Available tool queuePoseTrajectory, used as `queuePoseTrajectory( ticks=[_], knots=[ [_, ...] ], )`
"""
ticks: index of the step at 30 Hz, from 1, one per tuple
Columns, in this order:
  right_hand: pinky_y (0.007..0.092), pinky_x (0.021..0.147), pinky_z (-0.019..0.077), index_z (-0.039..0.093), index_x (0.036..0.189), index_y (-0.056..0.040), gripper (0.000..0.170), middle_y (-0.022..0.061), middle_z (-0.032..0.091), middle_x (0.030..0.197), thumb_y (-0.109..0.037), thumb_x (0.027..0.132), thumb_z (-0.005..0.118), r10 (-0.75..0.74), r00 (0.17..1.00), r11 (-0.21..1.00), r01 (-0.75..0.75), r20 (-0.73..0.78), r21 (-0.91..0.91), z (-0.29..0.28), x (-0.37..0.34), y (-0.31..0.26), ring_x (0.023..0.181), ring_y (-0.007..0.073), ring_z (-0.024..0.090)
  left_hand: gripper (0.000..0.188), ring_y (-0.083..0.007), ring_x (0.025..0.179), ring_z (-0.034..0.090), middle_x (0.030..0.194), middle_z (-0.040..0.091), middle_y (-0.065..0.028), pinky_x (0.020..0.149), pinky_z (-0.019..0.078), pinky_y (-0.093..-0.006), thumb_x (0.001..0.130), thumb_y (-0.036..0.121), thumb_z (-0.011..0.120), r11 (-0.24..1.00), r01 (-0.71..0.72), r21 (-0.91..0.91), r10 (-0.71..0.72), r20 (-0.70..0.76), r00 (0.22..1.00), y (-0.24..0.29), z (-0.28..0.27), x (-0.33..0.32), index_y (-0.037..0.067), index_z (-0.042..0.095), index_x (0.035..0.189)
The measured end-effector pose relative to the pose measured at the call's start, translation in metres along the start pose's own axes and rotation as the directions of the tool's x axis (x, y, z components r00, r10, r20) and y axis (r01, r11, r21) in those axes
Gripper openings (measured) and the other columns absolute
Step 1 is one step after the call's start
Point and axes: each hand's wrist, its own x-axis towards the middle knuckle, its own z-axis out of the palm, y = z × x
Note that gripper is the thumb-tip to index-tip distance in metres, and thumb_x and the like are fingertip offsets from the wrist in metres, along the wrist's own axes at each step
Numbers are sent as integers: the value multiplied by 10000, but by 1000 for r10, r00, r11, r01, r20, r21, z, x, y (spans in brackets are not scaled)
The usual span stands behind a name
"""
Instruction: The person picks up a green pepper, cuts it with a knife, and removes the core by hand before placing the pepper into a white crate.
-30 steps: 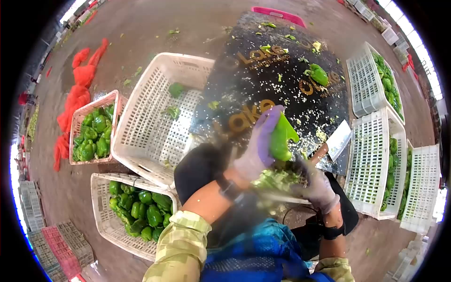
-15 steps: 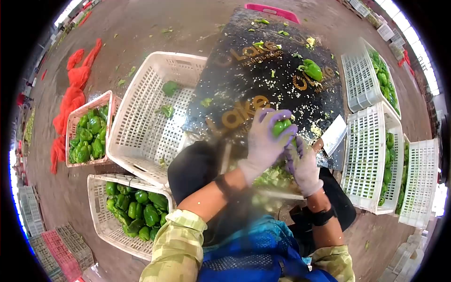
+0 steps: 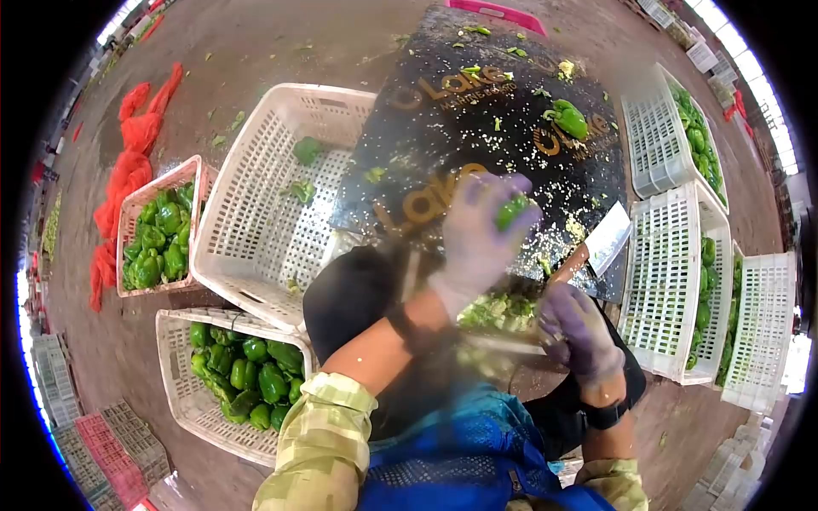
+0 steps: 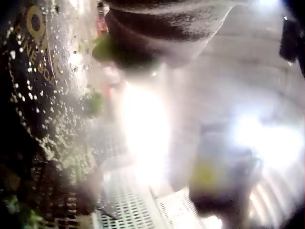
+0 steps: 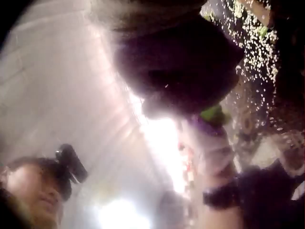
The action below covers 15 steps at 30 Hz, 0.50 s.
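My gloved left hand (image 3: 481, 234) grips a green bell pepper (image 3: 511, 211) above the near edge of the black board (image 3: 443, 119). Its fingers wrap over the pepper and cover most of it. Lower and to the right, my gloved right hand (image 3: 581, 332) is apart from the pepper, its fingers curled in, with nothing visible in them. In the right wrist view that hand (image 5: 176, 71) looks dark and blurred. A cleaver (image 3: 608, 240) with a wooden handle lies on the board's right edge near the right hand. Green and pale scraps (image 3: 498, 313) fill a container below the hands.
Another pepper (image 3: 567, 119) lies on the seed-strewn board. Left of it stands a large white crate (image 3: 247, 179) holding a few pepper pieces. Crates of whole peppers (image 3: 247, 370) stand at lower left, and more white crates (image 3: 660, 281) line the right. Red netting (image 3: 128, 179) lies on the floor.
Both hands came together on the pepper half a second ago. Since then the right hand has pulled away down and right, fingers curled, while the left keeps hold of the pepper.
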Motion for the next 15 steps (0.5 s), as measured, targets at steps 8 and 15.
queuePoseTrajectory(
  ticks=[8, 15],
  knots=[
    [243, 732, 462, 482, 1258, -41, 456, 75, 583, 1105, -125, 843, 653, -429, 901, 638, 357, 70, -682, -28, 12, 23, 935, 150, 580, 341, -67, 791, 539, 936, 542, -15, 654, 459, -200, 937, 264, 535, 231, 723, -651, -531, 538, 654, 6, -21, 10, 83, 493, 1224],
    [387, 947, 420, 379, 1320, 40, 689, 189, 530, 1212, -240, 792, 722, -560, 819, 464, 436, 126, -771, 26, 40, 7, 1131, 261, 517, 392, -77, 885, 538, 1002, 543, -30, 753, 454, -220, 928, 291, 553, 576, 683, -448, -551, 404, 730, 5, -7, 2, 78, 475, 1248]
  ],
)
